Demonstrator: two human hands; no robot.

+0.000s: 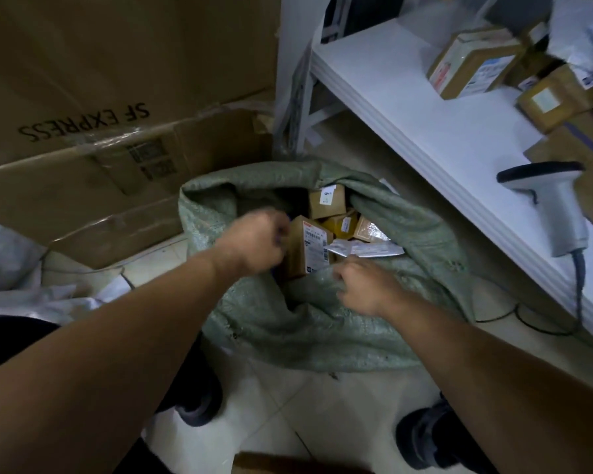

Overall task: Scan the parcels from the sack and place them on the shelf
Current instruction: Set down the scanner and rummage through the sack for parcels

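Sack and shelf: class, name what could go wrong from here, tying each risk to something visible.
The scanner lies near the white shelf's edge, its cable looping to the floor; a foot could snag it and drag it off. The right hand grips the green sack's rim; if it slips, the mouth may close over the parcels.

Pale tiled floor (288,415), big cardboard boxes (83,63) stacked left, dim light
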